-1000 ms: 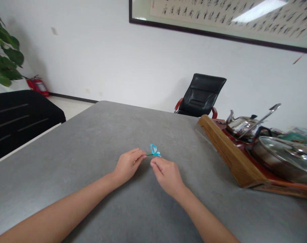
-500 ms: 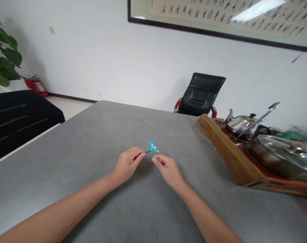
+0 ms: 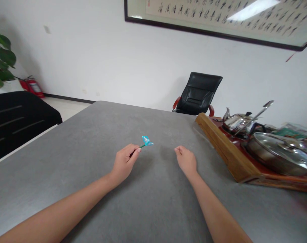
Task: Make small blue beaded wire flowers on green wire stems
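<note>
My left hand [image 3: 125,163] is closed, with thumb and index finger pinching the thin green stem of a small craft flower [image 3: 146,141]. The flower's head has a few bright blue-edged, glittery petals and sticks out to the right beyond the fingertips, above the grey table [image 3: 113,125]. My right hand [image 3: 187,160] is apart from the flower, on its right side. Its fingers are curled together with the thumb against them, and whatever they may hold is hidden.
On the right, a wooden tea tray [image 3: 219,152] carries a metal kettle [image 3: 238,122] and a lidded pan [image 3: 277,153]. A black armchair [image 3: 197,91] stands beyond the table. Another black chair [image 3: 22,121] is at the left edge.
My right hand has moved away from the flower to the right, and its fingers have curled in more. The flower, still in my left hand, has shifted slightly up and left.
</note>
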`<state>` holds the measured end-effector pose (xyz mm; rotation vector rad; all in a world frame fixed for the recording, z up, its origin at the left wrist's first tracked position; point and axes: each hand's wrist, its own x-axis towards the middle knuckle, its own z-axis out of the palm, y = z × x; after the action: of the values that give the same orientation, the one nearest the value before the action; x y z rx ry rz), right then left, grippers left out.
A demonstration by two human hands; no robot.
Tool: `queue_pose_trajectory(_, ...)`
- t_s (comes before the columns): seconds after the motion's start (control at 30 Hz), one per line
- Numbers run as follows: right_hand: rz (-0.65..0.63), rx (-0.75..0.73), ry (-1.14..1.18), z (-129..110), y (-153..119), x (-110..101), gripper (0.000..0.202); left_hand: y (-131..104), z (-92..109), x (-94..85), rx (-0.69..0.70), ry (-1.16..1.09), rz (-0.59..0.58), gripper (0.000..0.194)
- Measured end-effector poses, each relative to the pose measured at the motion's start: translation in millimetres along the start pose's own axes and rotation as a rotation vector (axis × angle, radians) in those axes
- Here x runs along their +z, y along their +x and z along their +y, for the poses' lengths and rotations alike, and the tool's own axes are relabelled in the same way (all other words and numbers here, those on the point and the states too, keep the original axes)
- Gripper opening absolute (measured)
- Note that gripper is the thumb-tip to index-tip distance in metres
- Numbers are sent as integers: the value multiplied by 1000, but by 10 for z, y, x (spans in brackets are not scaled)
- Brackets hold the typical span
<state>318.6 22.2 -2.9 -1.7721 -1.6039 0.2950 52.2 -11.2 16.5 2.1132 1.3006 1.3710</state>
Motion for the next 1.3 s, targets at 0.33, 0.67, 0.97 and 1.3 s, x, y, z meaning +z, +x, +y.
queue_pose_trajectory(0.33,-297,-176,717,-859,-526,350,31,-44,-3,25,98,78,-108,22)
queue_pose_trajectory(0.67,-535,315,1261,-920,-627,435,29,-57,-31,87,87,115,-164,22)
queue_pose_trajectory(0.97,-499,379,1310,-882,-601,457,30,-54,-41,113,116,96,-178,22)
queue_pose_trajectory(1.3,-542,399,1321,-874,-583,427,29,-86,-33,109,124,58,-184,22)
